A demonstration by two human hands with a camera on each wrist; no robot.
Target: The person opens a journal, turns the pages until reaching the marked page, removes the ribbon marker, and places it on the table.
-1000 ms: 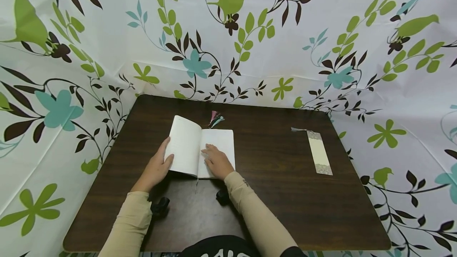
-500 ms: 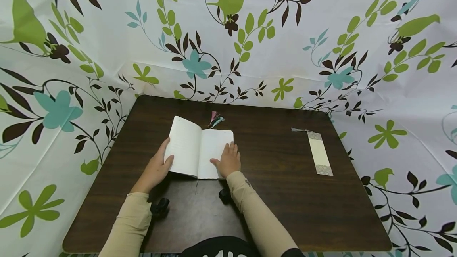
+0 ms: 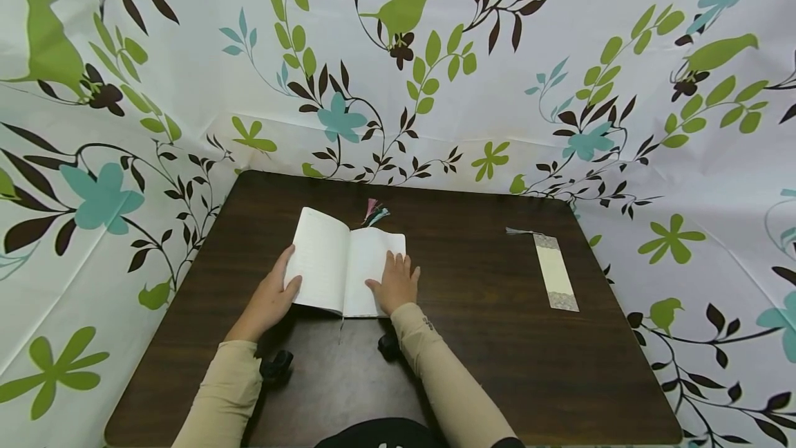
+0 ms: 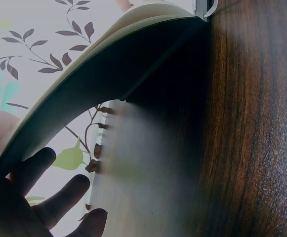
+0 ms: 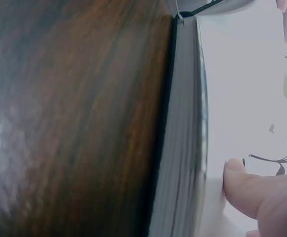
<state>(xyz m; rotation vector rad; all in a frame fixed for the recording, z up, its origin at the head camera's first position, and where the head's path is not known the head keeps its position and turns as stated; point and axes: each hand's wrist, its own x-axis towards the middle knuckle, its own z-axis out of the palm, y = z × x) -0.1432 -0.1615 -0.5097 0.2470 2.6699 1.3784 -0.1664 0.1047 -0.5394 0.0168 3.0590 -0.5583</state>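
Observation:
An open notebook (image 3: 319, 258) with pale pages lies on the dark wooden table, its left side raised at a tilt. My left hand (image 3: 266, 301) holds that raised side by the outer edge, thumb on the page and fingers behind. From below, the left wrist view shows the dark cover (image 4: 99, 74) bent upward, with fingertips (image 4: 66, 197) under it. My right hand (image 3: 396, 283) rests on the right page near its outer edge, fingers extended. In the right wrist view, its thumb (image 5: 244, 185) lies on the page above the thick page block (image 5: 178, 128). A thin ribbon hangs at the spine.
Pink and teal tassels (image 3: 375, 213) stick out just behind the notebook. A cream bookmark (image 3: 554, 269) with patterned ends and a tassel lies on the right of the table (image 3: 472, 351). A patterned cloth (image 3: 460, 109) hangs behind and at both sides.
My right hand has moved from the inner part of the right page to its outer edge, its fingers now extended. The left hand keeps its hold, and the notebook stays in place.

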